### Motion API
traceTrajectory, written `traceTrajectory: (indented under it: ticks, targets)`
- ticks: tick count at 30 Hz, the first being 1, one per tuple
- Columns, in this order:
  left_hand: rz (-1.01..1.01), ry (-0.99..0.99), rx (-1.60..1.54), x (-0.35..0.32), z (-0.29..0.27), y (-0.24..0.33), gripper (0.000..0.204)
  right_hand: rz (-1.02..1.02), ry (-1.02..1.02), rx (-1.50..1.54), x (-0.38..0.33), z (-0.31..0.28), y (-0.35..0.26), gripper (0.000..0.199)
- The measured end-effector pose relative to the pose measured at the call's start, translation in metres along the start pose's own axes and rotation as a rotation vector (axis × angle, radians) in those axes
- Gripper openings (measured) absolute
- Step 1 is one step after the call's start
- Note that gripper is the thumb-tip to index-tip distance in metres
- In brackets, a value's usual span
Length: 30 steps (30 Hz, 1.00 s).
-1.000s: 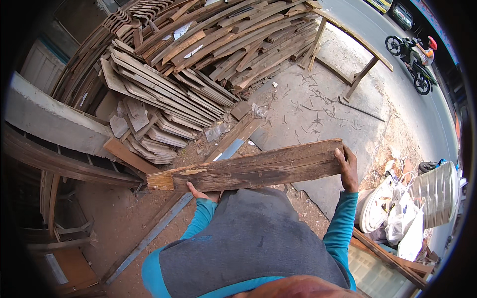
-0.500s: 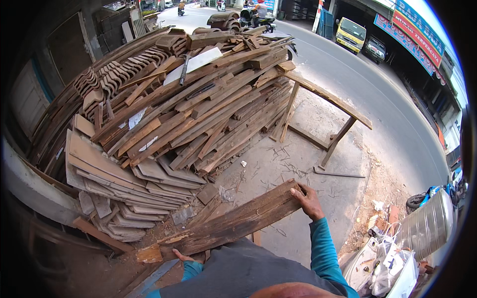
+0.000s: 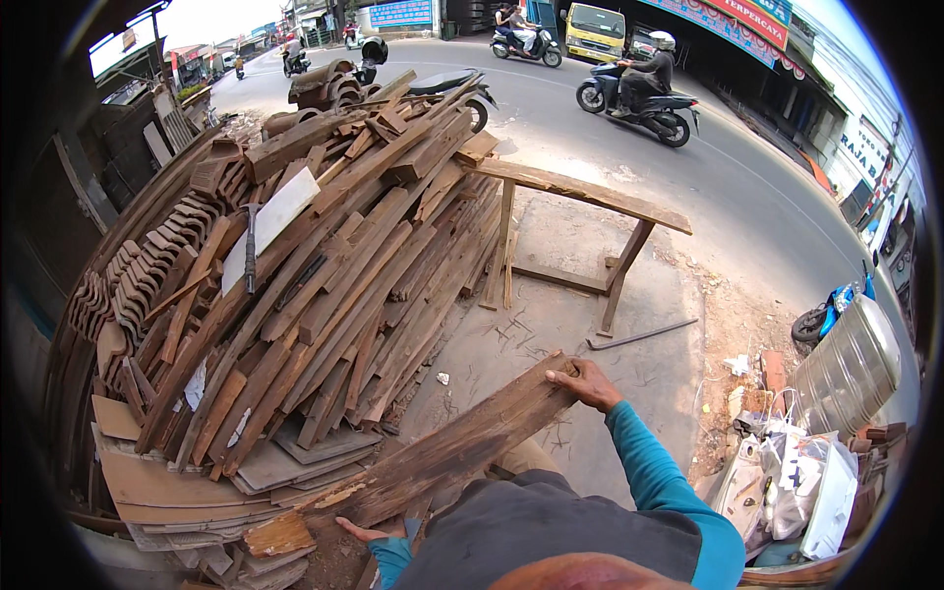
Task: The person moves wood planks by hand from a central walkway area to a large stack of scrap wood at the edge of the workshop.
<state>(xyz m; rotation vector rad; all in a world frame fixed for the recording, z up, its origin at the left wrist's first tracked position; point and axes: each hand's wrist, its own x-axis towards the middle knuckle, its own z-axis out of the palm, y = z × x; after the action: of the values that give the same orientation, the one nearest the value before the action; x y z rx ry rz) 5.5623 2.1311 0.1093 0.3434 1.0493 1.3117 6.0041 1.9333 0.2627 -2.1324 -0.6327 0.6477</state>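
A long, weathered wooden plank (image 3: 438, 457) lies slantwise across the front of my body, with its broken, lighter end at the lower left. My right hand (image 3: 590, 386) grips the upper right end, thumb on top. At the lower left, my left hand (image 3: 362, 532) holds the plank from its near edge, and most of its fingers are hidden. The plank's left end is above a stack of flat boards (image 3: 177, 472). Beyond it rises a large pile of old timber (image 3: 344, 295), with a hammer (image 3: 250, 246) lying on top.
A rough wooden sawhorse (image 3: 590, 197) stands on the concrete ahead. A pry bar (image 3: 644, 335) and scattered nails lie on the ground near it. Curved roof tiles (image 3: 147, 256) sit at the left. Plastic bags (image 3: 792, 462) and a metal tank (image 3: 848, 366) are at the right. Motorbikes (image 3: 639, 103) occupy the road.
My view has swung, showing more of the road, where a motorbike rider now appears. Both hands keep hold of the plank, which sits slightly farther left and lower at its left end.
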Motion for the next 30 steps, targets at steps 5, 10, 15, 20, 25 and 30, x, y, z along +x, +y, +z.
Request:
traceTrajectory:
  ticks: [5,10,15,20,25,30]
  targets:
    - [-0.311,0.018,-0.232,0.019,0.05,-0.03,0.095,-0.028,-0.083,0.12,0.09,0.004,0.0,0.066]
    - [-0.09,0.252,-0.197,0.062,0.111,-0.07,0.092,-0.155,-0.085,0.205,0.189,0.006,-0.011,0.049]
    - [-0.067,0.312,-0.208,0.086,0.182,-0.078,0.09,-0.198,-0.17,0.224,0.28,0.011,-0.024,0.056]
    - [-0.012,0.376,-0.2,0.118,0.226,-0.064,0.09,-0.175,-0.302,0.084,0.353,0.029,-0.063,0.063]
    - [0.074,0.492,-0.136,0.181,0.251,-0.031,0.1,-0.225,-0.394,0.217,0.392,0.087,-0.115,0.064]
    - [0.062,0.523,-0.232,0.248,0.252,-0.004,0.097,-0.241,-0.377,0.099,0.442,0.156,-0.152,0.065]
